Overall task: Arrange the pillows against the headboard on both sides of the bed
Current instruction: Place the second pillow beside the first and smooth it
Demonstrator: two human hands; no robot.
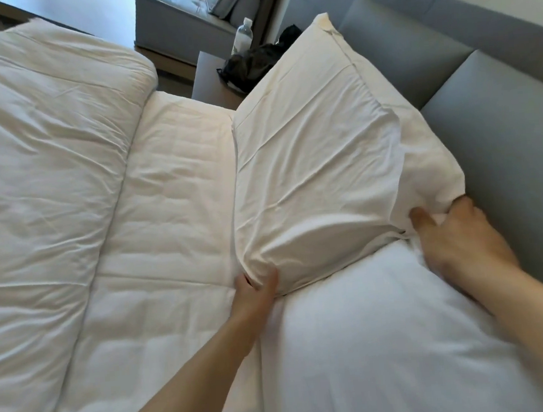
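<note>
A white pillow (318,156) leans propped against the grey padded headboard (498,129), its far corner reaching up toward the head of the bed near the bedside table (211,77). The left hand (255,291) is curled around the pillow's near lower corner, fingers tucked under the fabric and thumb on top. The right hand (458,240) clutches the flap at the pillow's near upper corner, close against the headboard, the cloth bunched between thumb and fingers. A second pillow (388,343) lies nearer, just below both hands, touching the first one and running along the headboard's foot.

To the left there is open room: a bare stretch of quilted white mattress cover (168,230), with stitched lines and soft creases, lies between the pillows and a thick, rumpled white duvet (43,165) folded back along a rounded edge. The pillowcase is smooth cotton with a flat stitched border and long wrinkles. The headboard is in flat upholstered panels with straight seams.

On the bedside table, past the pillow's far edge, sit a clear plastic water bottle (243,35) with a white cap, standing upright, and a crumpled black bag (254,62) beside it; what is in the bag cannot be made out.
</note>
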